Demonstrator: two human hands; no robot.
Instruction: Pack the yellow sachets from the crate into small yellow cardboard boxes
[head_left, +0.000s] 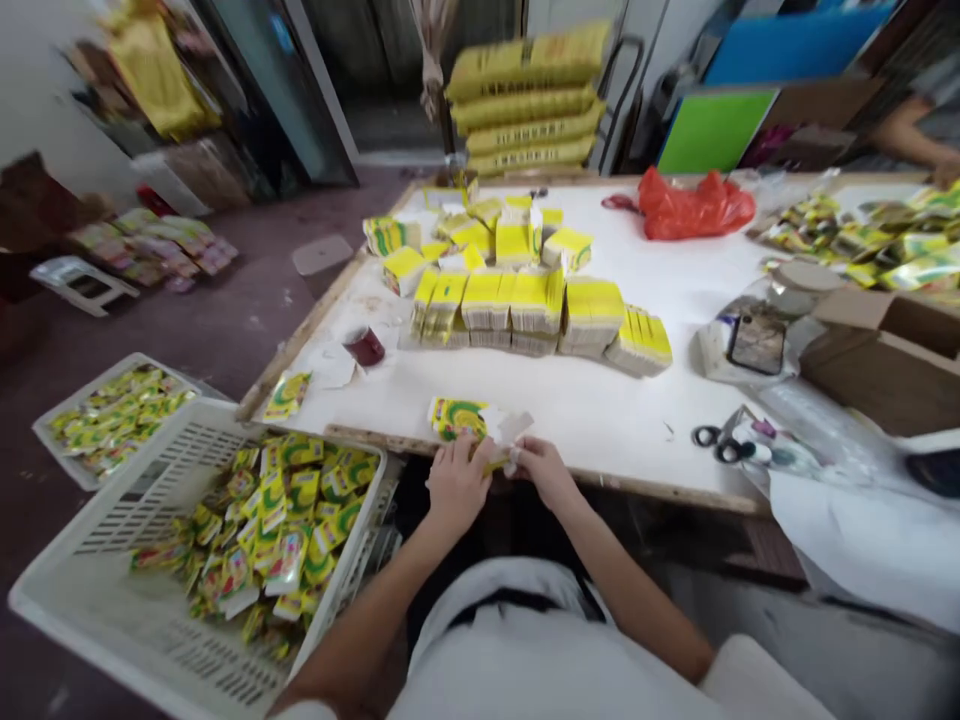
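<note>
View from my head, looking down across a white work table (pixel 600 420).

**Hands.** My left hand (pixel 457 485) and my right hand (pixel 544 470) meet at the near edge of the table, just in front of my body. The fingers of both are drawn together, pinching one small yellow-green sachet (pixel 496 463) between them. The exact finger placement is too blurred to tell. The sachet sits at the table's near rim, between my two hands.

**Beside the hands.** Just beyond my left hand, a short pile of like sachets (pixel 456 418) lies on the table. A scrap of white wrapping (pixel 516 425) touches its right side.

**Near left.** A white slatted basket (pixel 82 560), off the table, holds a loose heap of the same sachets. A smaller tray (pixel 46 428) farther left holds more.

**Mid table.** Rows of bundled yellow packs (pixel 525 300) stand well apart from my hands. A dark red cup (pixel 365 347) stands to their left.

**Right.** Scissors (pixel 716 442), a phone (pixel 756 343) and an open cardboard box (pixel 885 350).

**Far.** A red plastic bag (pixel 694 205) lies on the table, with stacked yellow sacks (pixel 529 95) behind it. Another person's arm (pixel 911 130) is at the far right corner.
</note>
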